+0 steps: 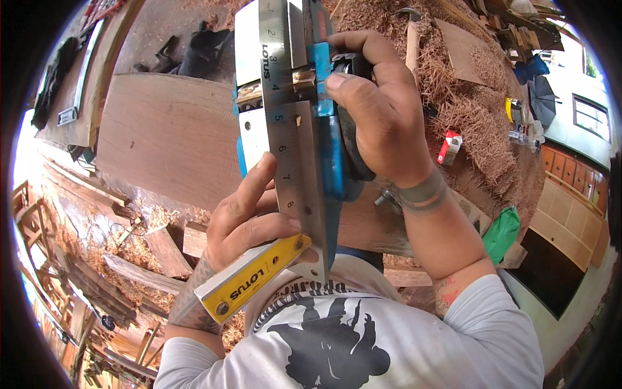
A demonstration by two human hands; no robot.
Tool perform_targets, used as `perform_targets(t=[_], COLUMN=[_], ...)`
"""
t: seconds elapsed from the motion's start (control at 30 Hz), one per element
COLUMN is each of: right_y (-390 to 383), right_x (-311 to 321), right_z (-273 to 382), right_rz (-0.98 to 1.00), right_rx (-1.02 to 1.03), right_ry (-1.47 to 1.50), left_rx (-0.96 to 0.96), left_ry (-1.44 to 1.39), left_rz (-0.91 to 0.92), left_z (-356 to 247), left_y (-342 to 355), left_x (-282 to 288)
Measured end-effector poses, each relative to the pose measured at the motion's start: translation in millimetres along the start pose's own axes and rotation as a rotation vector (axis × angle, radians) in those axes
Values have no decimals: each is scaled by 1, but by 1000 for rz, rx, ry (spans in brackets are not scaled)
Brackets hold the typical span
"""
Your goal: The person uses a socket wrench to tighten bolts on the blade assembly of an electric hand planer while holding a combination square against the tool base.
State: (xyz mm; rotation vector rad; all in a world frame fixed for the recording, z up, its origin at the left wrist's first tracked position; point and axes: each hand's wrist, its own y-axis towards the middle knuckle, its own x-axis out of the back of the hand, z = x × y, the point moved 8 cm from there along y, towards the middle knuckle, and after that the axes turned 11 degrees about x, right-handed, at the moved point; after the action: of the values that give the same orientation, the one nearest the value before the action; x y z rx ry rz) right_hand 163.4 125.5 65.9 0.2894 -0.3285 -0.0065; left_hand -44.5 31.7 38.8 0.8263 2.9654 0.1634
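Note:
A blue electric hand planer [332, 155] lies turned over in front of my chest, its metal sole and blade slot facing up. Along the sole rests the steel ruler blade of a try square [283, 129], whose yellow-faced stock [256, 275] sits at the near end. My left hand [243, 223] is closed on the square near its stock, the index fingertip against the blade's left edge. On the planer's right side, my right hand [382, 107] grips the body, with thumb and index finger at the blue part beside the blade slot. Its other fingers are mostly hidden.
A wide wooden board [162, 139] lies beneath the planer. Wood shavings [447, 110] pile up at the far right, with a small red-and-white box [449, 147] on them. Several offcuts [167, 251] lie at the left. A green bag [502, 235] is by my right elbow.

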Motion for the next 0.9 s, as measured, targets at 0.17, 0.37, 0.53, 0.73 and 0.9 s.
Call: perform_targets(t=[0.17,0.37,0.53,0.73,0.9], right_y=[-11,-122,-198,-197,-114], right_x=[22,83,86,72,63], right_z=[-5,-56,-67,-54,41], right_rz=[-43,893,1064,1085,757], right_rx=[72,-452,-530,-423,-358], right_ry=[-33,-959,-977,-713,-88], left_rx=[-34,-287,-198,-140,-170], left_ry=[41,-83,-82,41,218], left_rz=[-6,-252,-302,-310,-351], left_z=[-5,-2,26,40,20], left_y=[-3,-10,6,30,27], left_x=[-1,13,28,22,25])
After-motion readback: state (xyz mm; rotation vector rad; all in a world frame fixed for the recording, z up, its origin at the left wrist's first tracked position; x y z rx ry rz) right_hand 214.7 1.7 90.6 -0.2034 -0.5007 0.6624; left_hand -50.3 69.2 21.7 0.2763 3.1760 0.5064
